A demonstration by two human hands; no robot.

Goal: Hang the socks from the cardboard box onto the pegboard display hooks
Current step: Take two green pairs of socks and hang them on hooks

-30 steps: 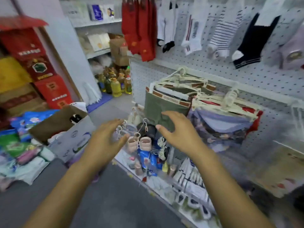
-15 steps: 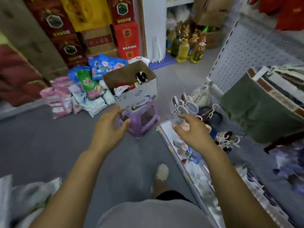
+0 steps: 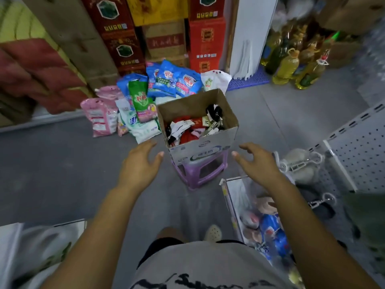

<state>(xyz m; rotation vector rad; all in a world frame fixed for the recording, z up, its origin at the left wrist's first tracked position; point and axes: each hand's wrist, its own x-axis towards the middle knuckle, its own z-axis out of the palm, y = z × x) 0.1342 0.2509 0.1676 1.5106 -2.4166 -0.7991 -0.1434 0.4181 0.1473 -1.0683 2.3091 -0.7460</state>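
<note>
Socks [image 3: 188, 127] lie in a loose heap inside the box [image 3: 203, 146], which stands on a purple stool [image 3: 201, 174]. They look soft and light, so I would pinch one at its card tag or hanger. Left hand [image 3: 138, 165] and right hand [image 3: 259, 163] hover before the box, fingers relaxed, holding nothing.

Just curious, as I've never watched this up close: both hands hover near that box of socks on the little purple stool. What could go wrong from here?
1. The cardboard box perches on a small purple stool that looks hardly wider than it. A clumsy push from the left hand or right hand might tip it.
2. The socks lie in a tangled heap, so lifting one could drag others out onto the floor.
</note>
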